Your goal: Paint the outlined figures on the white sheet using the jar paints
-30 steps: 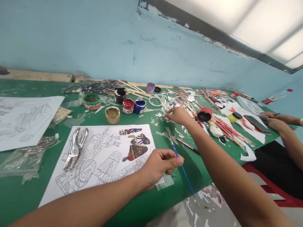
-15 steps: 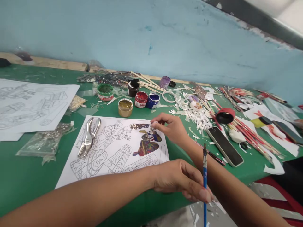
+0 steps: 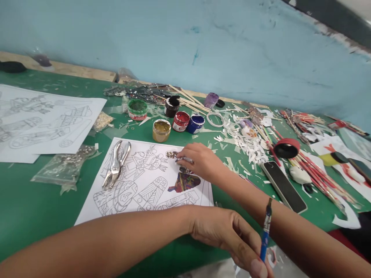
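My left hand [image 3: 228, 239] is closed around a blue paintbrush [image 3: 265, 231], bristles up, off the table's front edge. Farther back, my right hand [image 3: 198, 162] bends over the right side of a white sheet [image 3: 158, 170] printed with line drawings. Its fingertips are pinched together beside a small dark painted shape [image 3: 171, 154]; a small greyish bit shows there, too small to name. Below the hand lies a multicoloured painted shape [image 3: 185, 182]; another dark one is partly covered by the fingers. A metal hole punch [image 3: 116, 164] rests on the sheet's left part.
Open paint pots stand behind the sheet: gold [image 3: 161, 131], red [image 3: 181, 121], blue [image 3: 196, 123], green [image 3: 137, 110] and black. More drawing sheets [image 3: 87, 127] and a plastic bag [image 3: 62, 170] lie left. At right are a phone [image 3: 284, 187], paper scraps [image 3: 242, 135] and red sticks [image 3: 321, 179].
My left hand has moved down and slightly right, and the brush now tilts. My right hand has shifted a little left across the painted shapes. The view has turned slightly.
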The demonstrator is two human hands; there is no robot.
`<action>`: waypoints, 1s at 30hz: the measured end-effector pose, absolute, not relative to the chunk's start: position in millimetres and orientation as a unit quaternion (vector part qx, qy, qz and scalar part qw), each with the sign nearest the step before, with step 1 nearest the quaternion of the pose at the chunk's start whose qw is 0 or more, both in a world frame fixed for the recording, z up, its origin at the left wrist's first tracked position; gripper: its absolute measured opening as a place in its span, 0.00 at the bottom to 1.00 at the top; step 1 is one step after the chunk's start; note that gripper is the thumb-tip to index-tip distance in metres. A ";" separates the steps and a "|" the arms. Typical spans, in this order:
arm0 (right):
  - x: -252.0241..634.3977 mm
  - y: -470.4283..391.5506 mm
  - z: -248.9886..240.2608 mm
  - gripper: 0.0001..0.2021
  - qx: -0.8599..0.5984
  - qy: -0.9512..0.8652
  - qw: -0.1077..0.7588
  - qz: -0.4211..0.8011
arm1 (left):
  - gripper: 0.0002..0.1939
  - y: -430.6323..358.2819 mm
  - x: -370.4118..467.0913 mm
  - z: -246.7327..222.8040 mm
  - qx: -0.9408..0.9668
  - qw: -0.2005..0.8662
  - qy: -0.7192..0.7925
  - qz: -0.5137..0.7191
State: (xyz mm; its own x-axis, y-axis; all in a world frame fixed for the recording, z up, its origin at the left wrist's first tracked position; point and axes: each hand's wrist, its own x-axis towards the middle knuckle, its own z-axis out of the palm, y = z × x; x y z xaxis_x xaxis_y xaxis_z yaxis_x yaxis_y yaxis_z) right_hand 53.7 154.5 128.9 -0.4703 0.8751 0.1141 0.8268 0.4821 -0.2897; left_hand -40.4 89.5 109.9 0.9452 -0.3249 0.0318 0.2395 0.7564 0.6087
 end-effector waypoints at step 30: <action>79.7 146.2 143.7 0.02 -0.569 -0.742 0.333 0.117 | 0.17 78.1 -12.7 70.4 0.312 0.910 -0.224 -0.158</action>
